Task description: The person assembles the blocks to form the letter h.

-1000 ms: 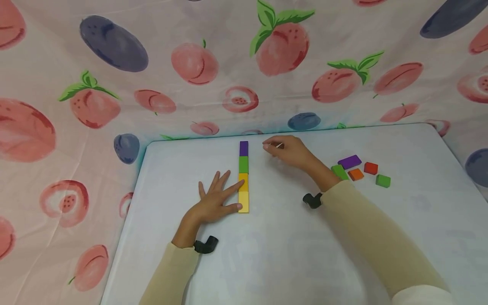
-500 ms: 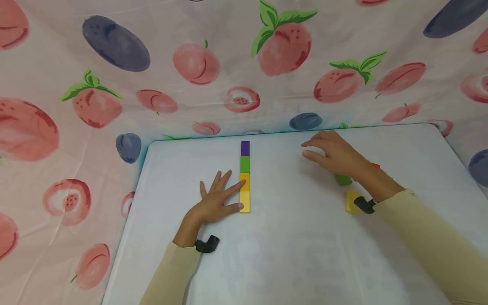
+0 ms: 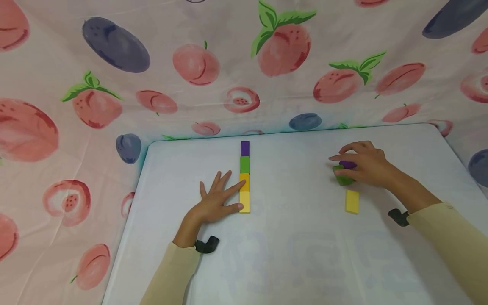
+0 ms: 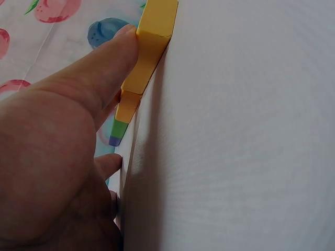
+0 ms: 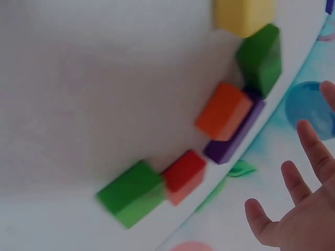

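Note:
A straight row of blocks stands left of centre: purple [image 3: 245, 148], green [image 3: 245, 164], orange-yellow [image 3: 247, 186] and a pale yellow block [image 3: 245, 201] at the near end. Fingers spread, my left hand [image 3: 213, 205] lies beside the row, its index fingertip on the orange-yellow block and its thumb on the pale yellow one. My right hand [image 3: 370, 167] hovers over the loose blocks with nothing held, thumb and fingers apart. Partly under it in the head view are a loose green block [image 3: 340, 178] and a loose purple block [image 3: 347, 164].
A loose yellow block [image 3: 352, 201] lies nearer than my right hand. Orange [image 5: 224, 111], red [image 5: 184, 177] and small green [image 5: 133, 193] blocks show in the right wrist view, hidden by the hand from above. Behind the white table [image 3: 289, 254] hangs a fruit-print cloth [image 3: 152, 25].
My right hand has moved right from near the top of the row to the loose blocks, uncovering the loose yellow block. The left hand and the row stay where they were.

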`<state>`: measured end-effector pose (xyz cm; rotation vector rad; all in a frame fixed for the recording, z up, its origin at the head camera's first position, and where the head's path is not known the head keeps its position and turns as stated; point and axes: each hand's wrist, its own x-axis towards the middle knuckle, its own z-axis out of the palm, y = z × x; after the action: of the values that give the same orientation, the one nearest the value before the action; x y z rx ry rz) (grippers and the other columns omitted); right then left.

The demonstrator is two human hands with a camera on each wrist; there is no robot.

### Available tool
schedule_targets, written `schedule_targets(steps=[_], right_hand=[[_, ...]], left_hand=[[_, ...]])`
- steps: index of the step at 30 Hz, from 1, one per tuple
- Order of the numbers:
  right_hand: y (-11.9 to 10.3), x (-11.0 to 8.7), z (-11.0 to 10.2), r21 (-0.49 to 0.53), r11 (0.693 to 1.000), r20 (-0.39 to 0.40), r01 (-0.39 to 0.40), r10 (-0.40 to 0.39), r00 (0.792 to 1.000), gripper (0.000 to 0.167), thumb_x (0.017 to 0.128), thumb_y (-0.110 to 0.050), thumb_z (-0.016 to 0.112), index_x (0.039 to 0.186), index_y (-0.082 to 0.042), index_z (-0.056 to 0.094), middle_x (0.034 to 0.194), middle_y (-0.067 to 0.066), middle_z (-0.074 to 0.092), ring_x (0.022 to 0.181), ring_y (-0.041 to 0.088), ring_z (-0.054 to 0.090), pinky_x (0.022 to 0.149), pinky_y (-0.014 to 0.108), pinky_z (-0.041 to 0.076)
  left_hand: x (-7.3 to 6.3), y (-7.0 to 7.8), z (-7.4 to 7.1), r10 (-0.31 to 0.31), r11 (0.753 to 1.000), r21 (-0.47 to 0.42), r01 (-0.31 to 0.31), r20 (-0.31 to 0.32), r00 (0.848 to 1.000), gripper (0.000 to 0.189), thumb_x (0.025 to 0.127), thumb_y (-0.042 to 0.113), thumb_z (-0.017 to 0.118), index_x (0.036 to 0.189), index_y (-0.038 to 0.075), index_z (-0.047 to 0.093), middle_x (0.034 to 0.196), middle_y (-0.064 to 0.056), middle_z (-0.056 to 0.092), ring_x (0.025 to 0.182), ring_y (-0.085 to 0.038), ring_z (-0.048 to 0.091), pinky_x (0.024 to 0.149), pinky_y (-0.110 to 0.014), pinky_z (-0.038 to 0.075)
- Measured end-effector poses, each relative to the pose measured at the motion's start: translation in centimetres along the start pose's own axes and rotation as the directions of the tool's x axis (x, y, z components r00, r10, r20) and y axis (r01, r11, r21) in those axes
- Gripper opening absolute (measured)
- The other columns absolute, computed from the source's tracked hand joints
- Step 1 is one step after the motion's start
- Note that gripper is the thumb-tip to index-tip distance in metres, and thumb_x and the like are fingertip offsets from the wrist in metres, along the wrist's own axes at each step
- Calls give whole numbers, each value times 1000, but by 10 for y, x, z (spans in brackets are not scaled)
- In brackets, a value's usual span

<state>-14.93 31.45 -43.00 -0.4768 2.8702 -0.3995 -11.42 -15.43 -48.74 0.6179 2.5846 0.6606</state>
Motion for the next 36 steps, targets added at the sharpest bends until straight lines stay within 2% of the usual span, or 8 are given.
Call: schedule_targets(steps=[12,25,31,36], right_hand=[[22,-8,13,-77,997,3,21,-21,1000,51,86,-44,81,134,-32,68,140,13,53,134,51,32,93,79,33],[24,-8,18,-83,996,25,12,-10,1000,56,85,-43,81,137,-30,66,145,11,47,138,55,25,95,81,30],[24,-8,18,-74,997,-8,36,-37,999,55,82,-41,85,133,-27,70,144,9,50,138,52,27,95,80,30],[24,-8,19,-93,994,-45,61,-66,997,55,78,-40,88,128,-25,72,143,7,55,136,46,31,93,78,34]], left_hand=[[1,-2,2,-8,1000,1,8,6,1000,71,96,60,59,159,45,29,174,-1,-2,159,-32,-16,110,-76,-22],[1,-3,3,7,1000,7,-7,-6,1000,72,96,59,60,159,43,30,174,-3,-1,159,-35,-15,110,-77,-21],[2,-3,3,-1,1000,14,1,-5,1000,72,96,61,59,159,45,28,174,-1,-2,159,-32,-16,110,-76,-22],[1,-1,2,12,1000,6,-12,-15,1000,72,96,59,60,159,43,30,174,-3,0,159,-35,-14,109,-78,-22]])
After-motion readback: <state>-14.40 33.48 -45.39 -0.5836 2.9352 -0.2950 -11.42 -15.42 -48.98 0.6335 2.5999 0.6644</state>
